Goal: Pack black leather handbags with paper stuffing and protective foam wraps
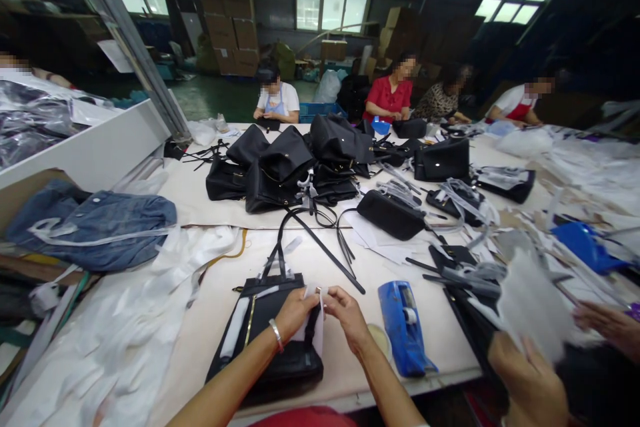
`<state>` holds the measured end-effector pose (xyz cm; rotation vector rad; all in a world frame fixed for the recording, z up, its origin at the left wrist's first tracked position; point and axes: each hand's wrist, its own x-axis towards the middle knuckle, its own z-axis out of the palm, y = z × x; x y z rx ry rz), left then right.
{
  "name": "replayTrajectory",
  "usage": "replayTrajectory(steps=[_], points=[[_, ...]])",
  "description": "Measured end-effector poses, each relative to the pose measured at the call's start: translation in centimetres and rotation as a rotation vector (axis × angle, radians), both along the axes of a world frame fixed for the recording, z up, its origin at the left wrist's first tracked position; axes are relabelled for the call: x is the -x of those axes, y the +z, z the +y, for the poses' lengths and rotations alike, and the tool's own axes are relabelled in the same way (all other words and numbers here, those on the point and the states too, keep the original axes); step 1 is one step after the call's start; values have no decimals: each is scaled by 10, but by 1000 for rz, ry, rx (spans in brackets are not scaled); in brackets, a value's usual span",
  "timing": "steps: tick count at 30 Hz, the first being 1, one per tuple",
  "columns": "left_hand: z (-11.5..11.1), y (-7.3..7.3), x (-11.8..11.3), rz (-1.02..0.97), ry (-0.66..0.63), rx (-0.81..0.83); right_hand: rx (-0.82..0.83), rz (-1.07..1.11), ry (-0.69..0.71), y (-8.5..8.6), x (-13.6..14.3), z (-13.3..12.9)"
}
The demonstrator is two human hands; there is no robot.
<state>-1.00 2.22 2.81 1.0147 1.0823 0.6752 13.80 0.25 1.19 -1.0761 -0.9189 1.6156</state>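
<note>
A black handbag point(270, 363) lies on the table in front of me, with a gold zipper point(251, 321) and a white wrapped strip on it. Above its right edge my left hand point(295, 312) pinches a small piece of white wrapping point(311, 289). From the other side my right hand point(346, 315) grips the same wrapping between thumb and fingers. A small shiny metal part shows between the fingertips, too small to name. Beneath the hands hangs a black strap point(314, 325). Just right of my right hand stands a blue tape dispenser point(406, 330).
Black bags point(280, 163) are piled across the table, with loose straps before them. White wrapping sheets point(115, 340) cover the left side; a denim bag point(100, 223) lies beyond. At right, a co-worker's hand point(530, 380) holds a white sheet point(535, 300). Several people sit opposite.
</note>
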Motion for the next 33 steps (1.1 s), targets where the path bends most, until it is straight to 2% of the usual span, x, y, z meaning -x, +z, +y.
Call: replayTrajectory(steps=[5,8,13,15,17,21,23,27,30,33], points=[[-2,0,-7,-44,-18,-54,-115,-230,-30,-1,-1,-2],[-3,4,-8,-73,-43,-68,-138,-363,-32,-1,-2,-5],[-4,20,0,-103,-128,-121,-130,-392,41,5,-9,0],[-7,21,2,-155,-139,-111,-132,-406,59,8,-10,2],[-11,16,1,-196,-112,-98,-130,-425,48,9,-8,3],[-18,-7,-6,-168,32,-157,-108,-454,-11,8,-2,1],[-19,-15,-9,-158,55,-136,-104,-439,11,8,-3,1],[-15,-14,-11,-158,-20,-96,-164,-497,63,14,-14,4],[-9,-9,-13,-104,-98,-159,-236,-636,7,17,-20,4],[-6,-12,-17,-71,-149,-153,-283,-727,-89,16,-21,-2]])
